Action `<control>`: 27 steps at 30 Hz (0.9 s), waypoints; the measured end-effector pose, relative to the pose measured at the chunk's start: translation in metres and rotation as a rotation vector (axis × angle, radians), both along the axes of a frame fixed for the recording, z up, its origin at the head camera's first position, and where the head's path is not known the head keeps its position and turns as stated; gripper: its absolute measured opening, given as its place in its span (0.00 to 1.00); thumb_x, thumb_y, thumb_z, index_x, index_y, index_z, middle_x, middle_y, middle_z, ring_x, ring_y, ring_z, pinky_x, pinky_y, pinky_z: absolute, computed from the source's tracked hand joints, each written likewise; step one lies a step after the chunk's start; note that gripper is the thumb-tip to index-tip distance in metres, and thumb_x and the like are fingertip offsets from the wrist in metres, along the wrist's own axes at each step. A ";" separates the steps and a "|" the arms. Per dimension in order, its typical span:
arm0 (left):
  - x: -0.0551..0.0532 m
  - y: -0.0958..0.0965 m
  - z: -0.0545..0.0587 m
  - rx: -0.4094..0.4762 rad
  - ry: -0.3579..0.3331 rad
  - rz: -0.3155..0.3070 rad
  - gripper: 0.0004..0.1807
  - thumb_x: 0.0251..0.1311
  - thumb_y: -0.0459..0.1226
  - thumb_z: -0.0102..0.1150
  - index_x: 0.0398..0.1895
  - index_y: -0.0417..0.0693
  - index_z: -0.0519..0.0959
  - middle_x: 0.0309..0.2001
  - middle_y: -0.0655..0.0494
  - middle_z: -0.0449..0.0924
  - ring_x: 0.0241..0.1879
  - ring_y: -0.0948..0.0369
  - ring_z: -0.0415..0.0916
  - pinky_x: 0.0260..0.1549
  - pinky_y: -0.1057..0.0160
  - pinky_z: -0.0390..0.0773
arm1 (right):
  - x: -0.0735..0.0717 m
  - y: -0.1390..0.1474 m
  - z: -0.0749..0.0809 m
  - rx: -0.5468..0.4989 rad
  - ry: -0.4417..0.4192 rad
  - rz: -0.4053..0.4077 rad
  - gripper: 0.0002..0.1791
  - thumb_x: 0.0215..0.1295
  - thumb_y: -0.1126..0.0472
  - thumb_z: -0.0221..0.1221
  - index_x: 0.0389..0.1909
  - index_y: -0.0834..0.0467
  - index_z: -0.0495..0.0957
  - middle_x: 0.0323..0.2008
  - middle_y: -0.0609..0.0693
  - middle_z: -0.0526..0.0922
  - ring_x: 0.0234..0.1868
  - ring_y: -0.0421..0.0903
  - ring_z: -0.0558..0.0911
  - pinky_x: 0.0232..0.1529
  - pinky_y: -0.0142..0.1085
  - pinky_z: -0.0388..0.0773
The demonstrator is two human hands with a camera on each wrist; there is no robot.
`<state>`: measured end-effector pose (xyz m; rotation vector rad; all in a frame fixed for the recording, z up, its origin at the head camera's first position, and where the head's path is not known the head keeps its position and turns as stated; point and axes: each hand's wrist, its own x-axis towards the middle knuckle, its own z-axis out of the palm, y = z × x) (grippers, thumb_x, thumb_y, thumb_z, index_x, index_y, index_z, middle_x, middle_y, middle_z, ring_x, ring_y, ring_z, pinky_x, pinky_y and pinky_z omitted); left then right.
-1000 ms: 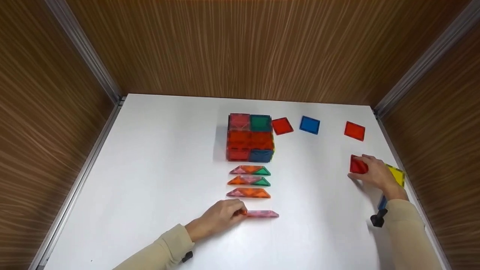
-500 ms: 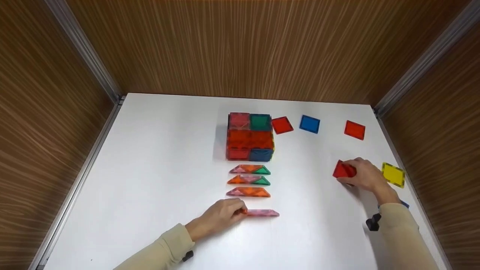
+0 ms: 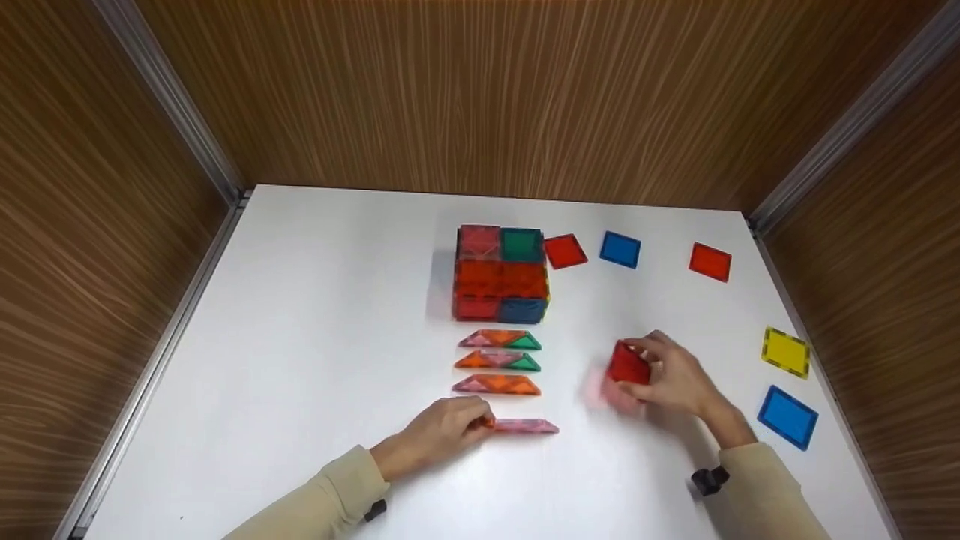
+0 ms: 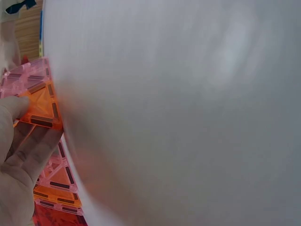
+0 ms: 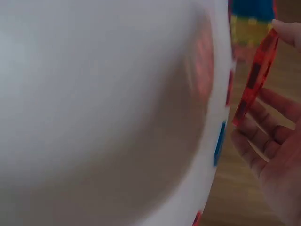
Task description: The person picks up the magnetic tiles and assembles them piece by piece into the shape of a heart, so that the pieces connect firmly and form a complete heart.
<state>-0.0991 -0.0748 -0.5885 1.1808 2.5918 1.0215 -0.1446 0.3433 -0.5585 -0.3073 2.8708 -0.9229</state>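
My left hand (image 3: 444,429) pinches the orange end of a standing strip of translucent magnetic tiles (image 3: 527,426), whose other end is pink. In the left wrist view the thumb lies on an orange triangle tile (image 4: 42,106), with fingers behind it. My right hand (image 3: 671,379) holds a red square magnetic tile (image 3: 628,363) by its edges, tilted over the table, right of the strip. The right wrist view shows that red tile (image 5: 257,75) edge-on between thumb and fingers. Behind the left hand stand three similar strips in a row, the nearest orange and pink (image 3: 499,385).
A block built of coloured tiles (image 3: 501,277) stands at the back middle. Beside it lie a red tile (image 3: 565,251) and a blue tile (image 3: 620,249). Toward the right edge lie another red tile (image 3: 709,262), a yellow tile (image 3: 786,352) and a blue one (image 3: 787,417). Wood-grain walls surround the table.
My right hand has carried the red square tile leftward from the right side toward the strip, uncovering the yellow and blue tiles. The left hand stays in place on its strip.
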 end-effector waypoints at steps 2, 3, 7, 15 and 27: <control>-0.001 0.000 0.000 -0.005 0.000 -0.001 0.03 0.72 0.37 0.65 0.43 0.48 0.83 0.40 0.57 0.89 0.39 0.66 0.85 0.43 0.69 0.85 | 0.007 -0.014 0.001 -0.038 0.030 0.038 0.39 0.49 0.48 0.80 0.64 0.54 0.80 0.54 0.51 0.81 0.55 0.52 0.79 0.46 0.43 0.88; -0.001 0.000 0.000 -0.007 0.005 -0.001 0.03 0.72 0.38 0.65 0.43 0.48 0.83 0.40 0.57 0.89 0.38 0.66 0.84 0.43 0.69 0.85 | 0.010 -0.020 0.001 -0.054 0.049 0.060 0.39 0.49 0.48 0.79 0.64 0.54 0.81 0.52 0.49 0.81 0.54 0.50 0.79 0.45 0.41 0.87; -0.001 0.000 -0.002 0.011 0.041 -0.005 0.03 0.71 0.37 0.66 0.42 0.48 0.83 0.39 0.57 0.89 0.37 0.66 0.84 0.41 0.69 0.84 | 0.020 -0.041 -0.004 -0.114 0.112 0.148 0.39 0.47 0.47 0.79 0.62 0.52 0.82 0.50 0.43 0.82 0.51 0.44 0.80 0.46 0.41 0.87; 0.000 0.002 0.000 -0.006 0.018 0.001 0.02 0.73 0.38 0.64 0.42 0.50 0.83 0.41 0.57 0.89 0.39 0.65 0.86 0.43 0.68 0.85 | 0.029 -0.069 -0.018 -0.130 0.133 0.285 0.42 0.49 0.43 0.80 0.65 0.55 0.79 0.53 0.37 0.82 0.53 0.44 0.86 0.56 0.48 0.87; 0.000 0.005 0.001 -0.021 0.018 -0.005 0.03 0.73 0.38 0.63 0.40 0.50 0.82 0.38 0.57 0.89 0.36 0.65 0.83 0.40 0.69 0.84 | 0.026 -0.087 -0.025 -0.068 0.186 0.433 0.42 0.52 0.41 0.77 0.66 0.52 0.76 0.56 0.44 0.83 0.54 0.45 0.85 0.55 0.45 0.88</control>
